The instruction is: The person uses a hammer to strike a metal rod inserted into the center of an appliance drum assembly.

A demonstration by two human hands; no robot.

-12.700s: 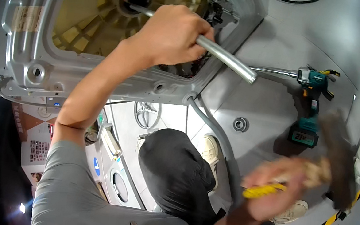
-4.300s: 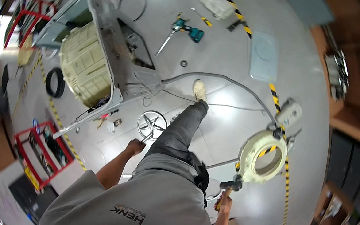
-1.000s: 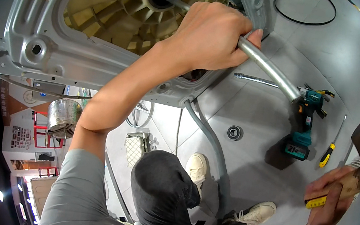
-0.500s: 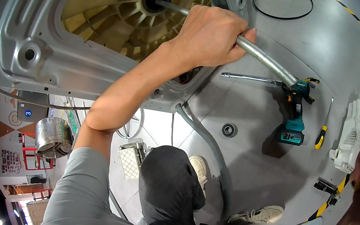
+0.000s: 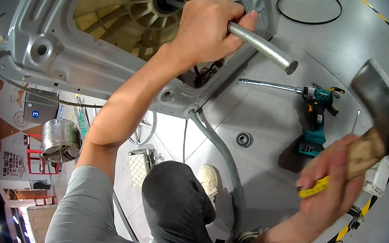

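My left hand (image 5: pixel 208 30) is closed around a thick metal rod (image 5: pixel 268 50). The rod's thin end reaches into the dark round hub (image 5: pixel 169 0) of a yellowed, ribbed plastic drum back (image 5: pixel 120 14); its blunt end points toward my right side. My right hand (image 5: pixel 331 183) grips a hammer (image 5: pixel 386 110) by its wooden handle, the dark head raised and tilted at the right, apart from the rod. Something yellow with dark marks shows at the lower part of that grip. A grey metal cabinet frame (image 5: pixel 60 65) surrounds the drum back.
On the floor lie a teal cordless driver (image 5: pixel 317 119) with a long socket extension, a bearing (image 5: pixel 244 139), a black belt (image 5: pixel 309 6) and a screwdriver (image 5: pixel 356 120), partly hidden. A grey hose (image 5: pixel 223 149) runs past my feet. A metal drum (image 5: pixel 60 140) stands at left.
The hammer has come into view at the right, raised in my right hand. My left hand and the rod's outer end have shifted a little left and up.
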